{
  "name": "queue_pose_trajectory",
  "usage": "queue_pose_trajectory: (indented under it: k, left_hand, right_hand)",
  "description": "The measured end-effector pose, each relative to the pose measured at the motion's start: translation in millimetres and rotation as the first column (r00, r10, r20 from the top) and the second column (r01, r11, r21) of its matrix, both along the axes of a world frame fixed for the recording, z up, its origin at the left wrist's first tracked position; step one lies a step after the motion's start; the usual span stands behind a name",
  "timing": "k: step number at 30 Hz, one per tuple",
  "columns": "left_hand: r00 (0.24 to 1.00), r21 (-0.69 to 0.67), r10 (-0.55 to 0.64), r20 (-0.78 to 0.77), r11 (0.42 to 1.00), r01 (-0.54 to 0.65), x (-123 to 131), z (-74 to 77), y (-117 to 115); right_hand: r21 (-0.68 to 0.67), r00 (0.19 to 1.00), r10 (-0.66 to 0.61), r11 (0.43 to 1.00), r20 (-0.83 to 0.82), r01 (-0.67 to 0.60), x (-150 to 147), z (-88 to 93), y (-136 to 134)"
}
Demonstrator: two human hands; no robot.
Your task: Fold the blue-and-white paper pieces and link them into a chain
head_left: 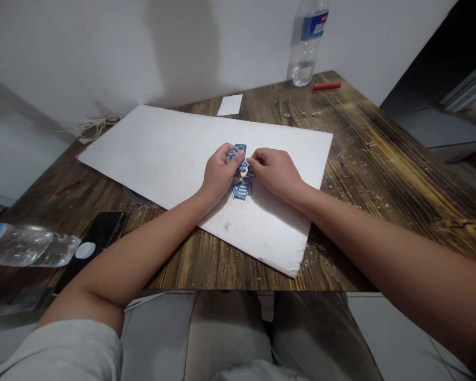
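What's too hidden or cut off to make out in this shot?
Head view, paper piece: middle hidden by left hand and right hand; print too small to read.
Head view, upright bottle: cap cut off by top edge.
Head view, lying bottle: one end cut off by left edge.

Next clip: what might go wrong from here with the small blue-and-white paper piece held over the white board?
1. The left hand and right hand both pinch the small blue-and-white printed paper piece; pulling unevenly may tear it.
2. The large white rectangular board has its near corner by the dark wooden table edge; a forearm could nudge it off.
3. The clear plastic bottle lying on its side near the left arm might roll if bumped.
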State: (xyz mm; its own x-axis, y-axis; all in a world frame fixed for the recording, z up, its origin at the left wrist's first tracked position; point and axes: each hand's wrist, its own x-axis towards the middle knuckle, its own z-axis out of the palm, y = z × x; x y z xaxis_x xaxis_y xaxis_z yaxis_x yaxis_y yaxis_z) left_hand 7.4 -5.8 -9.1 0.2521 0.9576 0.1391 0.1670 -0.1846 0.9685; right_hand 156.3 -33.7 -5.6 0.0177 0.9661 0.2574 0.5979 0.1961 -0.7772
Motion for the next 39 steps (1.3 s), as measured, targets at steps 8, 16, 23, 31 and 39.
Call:
queue_pose_trajectory:
  k: [8, 16, 23, 31, 39]
  left_hand:
    - [1.000, -0.010, 0.004, -0.010, 1.000, -0.005, 0.4, 2.3, -0.2]
    - [1.000, 0.001, -0.007, -0.026, 1.000, 0.007, 0.1, 2.3, -0.4]
    - [1.000, -0.006, -0.002, -0.006, 1.000, 0.002, 0.2, 1.3, 0.2]
    - [0.999, 0.009, -0.001, -0.045, 1.000, 0.002, 0.2, 1.1, 0.2]
    - [1.000, -0.020, 0.005, -0.005, 1.000, -0.005, 0.6, 1.8, 0.3]
  right_hand:
    - [-0.013, 0.998, -0.043, 0.999, -0.043, 0.043, 1.7, -0.5, 0.5]
    - [-0.024, 0.994, -0.053, 0.998, -0.099, 0.051, 3.0, -0.2, 0.2]
    - [-0.030, 0.993, -0.059, 0.998, -0.100, 0.056, 4.3, -0.3, 0.9]
    - [-0.040, 0.993, -0.075, 0.997, -0.089, 0.072, 4.8, -1.8, 1.5]
    - [-0.050, 0.994, -0.104, 0.993, -0.035, 0.103, 5.3, -1.8, 3.8]
